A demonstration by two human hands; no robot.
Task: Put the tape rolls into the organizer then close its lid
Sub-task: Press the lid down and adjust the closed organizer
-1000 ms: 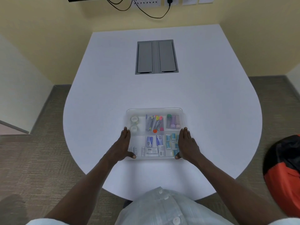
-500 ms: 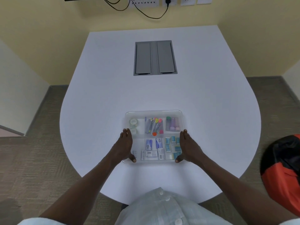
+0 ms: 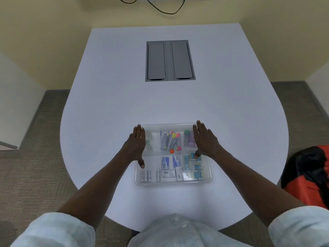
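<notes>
A clear plastic organizer (image 3: pixel 173 182) with its lid shut lies on the white table near my body. Through the lid I see tape rolls (image 3: pixel 149 142) in the far-left compartment, partly hidden by my left hand. My left hand (image 3: pixel 136 146) lies flat on the lid's left side, fingers stretched to the far-left corner. My right hand (image 3: pixel 204 141) lies flat on the right side, fingers reaching the far-right corner. Neither hand holds anything.
Other compartments hold clips and pins (image 3: pixel 170 141), small bottles (image 3: pixel 187 139), batteries (image 3: pixel 146 175) and small packets (image 3: pixel 195 166). A grey cable hatch (image 3: pixel 170 60) sits in the table (image 3: pixel 231 104) farther off. A black and orange bag (image 3: pixel 309 173) lies on the floor at right.
Both hands have slid from the near corners of the lid toward its far corners, staying flat on it. The camera has tilted slightly.
</notes>
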